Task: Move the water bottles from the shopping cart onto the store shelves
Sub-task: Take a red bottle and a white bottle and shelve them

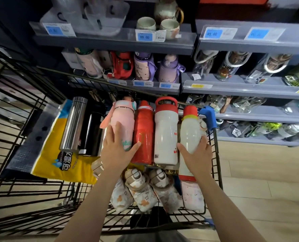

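**Both hands reach into a shopping cart to lift bottles for the shelves**

Nearest the viewer, two bare forearms stretch forward over the wire shopping cart (pixel 217 165). Beneath them lie several patterned bottles (pixel 141 191), caps pointing toward the viewer.

The left hand (pixel 116 151) rests on a pink bottle (pixel 123 123), fingers fairly straight and spread, thumb angled toward the red bottle (pixel 143 131) beside it; it does not yet look like a firm grip. The right hand (pixel 196 154) curls around the lower body of a frosted white bottle with a red cap (pixel 190 128), holding it. Between the two sits a white bottle with a red loop handle (pixel 166 130). These four lie side by side, touching, caps pointing toward the shelves.

To do this step well, the left hand should probably wrap fully around the pink bottle before lifting, since smooth bodies may slip and neighbours may roll.

Further left, a steel flask (pixel 73 123) lies on a yellow packet (pixel 52 154).

Beyond the cart, grey store shelves (pixel 241 89) carry bottles, price tags on their front edges.
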{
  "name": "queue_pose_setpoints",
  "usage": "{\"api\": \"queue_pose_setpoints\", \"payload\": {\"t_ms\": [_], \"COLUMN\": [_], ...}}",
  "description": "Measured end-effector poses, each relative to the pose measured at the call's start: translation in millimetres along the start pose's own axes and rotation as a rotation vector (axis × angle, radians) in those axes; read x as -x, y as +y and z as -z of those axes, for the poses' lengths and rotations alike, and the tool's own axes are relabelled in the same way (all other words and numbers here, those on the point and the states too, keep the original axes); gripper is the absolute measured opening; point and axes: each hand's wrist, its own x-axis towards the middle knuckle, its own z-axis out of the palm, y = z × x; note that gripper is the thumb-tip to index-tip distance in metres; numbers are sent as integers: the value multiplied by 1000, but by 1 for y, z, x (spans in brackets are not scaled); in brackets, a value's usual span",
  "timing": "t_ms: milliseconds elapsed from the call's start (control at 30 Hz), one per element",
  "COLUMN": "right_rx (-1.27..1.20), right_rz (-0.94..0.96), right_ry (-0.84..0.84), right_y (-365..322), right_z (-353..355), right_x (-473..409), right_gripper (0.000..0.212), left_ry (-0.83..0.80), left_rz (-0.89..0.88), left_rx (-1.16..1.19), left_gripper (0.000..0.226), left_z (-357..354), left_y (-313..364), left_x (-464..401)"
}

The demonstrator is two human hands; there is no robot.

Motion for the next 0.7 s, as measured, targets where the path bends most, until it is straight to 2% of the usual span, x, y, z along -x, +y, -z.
{"api": "queue_pose_setpoints", "payload": {"t_ms": [200, 367, 467, 533, 633, 700], "right_rx": [-45, -265, -418, -510, -585, -618], "right_rz": [4, 26, 57, 68, 107, 106], "right_ry": [-54, -91, -101, -111, -100, -85], "right_y": [3, 10, 14, 16, 16, 16], "right_z": [7, 18, 30, 40, 54, 59], "right_x": [-6, 2, 8, 11, 17, 19], "right_gripper": [88, 88, 59, 40, 33, 32], "left_ry": [5, 4, -14, 56, 189, 150], "left_rz": [20, 28, 37, -5, -181, -246], "left_rx": [10, 21, -45, -141, -144, -55], "left_gripper": [102, 103, 103, 98, 83, 84], "left_z": [2, 3, 3, 2, -7, -17], "left_y": [3, 6, 3, 7, 39, 70], "left_x": [2, 3, 1, 2, 8, 11]}}
